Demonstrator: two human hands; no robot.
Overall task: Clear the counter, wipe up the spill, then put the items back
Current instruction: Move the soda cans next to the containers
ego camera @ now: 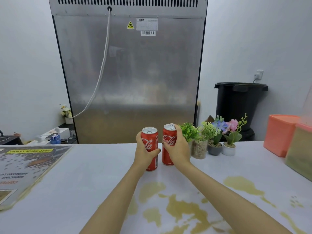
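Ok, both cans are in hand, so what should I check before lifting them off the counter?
1. Grip: left hand wraps left can: ok.
2. Grip: right hand wraps right can: ok.
3. Gap between the cans: narrow but open, ok.
4. Clearance from the green plant: the right hand's fingers sit right beside its leaves, cannot tell.
5. Cans outside the yellow spill: ok, it lies nearer the person.
6. Can tops sealed: cannot tell.

White counter (101, 166), yellow spill (182, 206), potted plants (200, 146), poster (25, 166)
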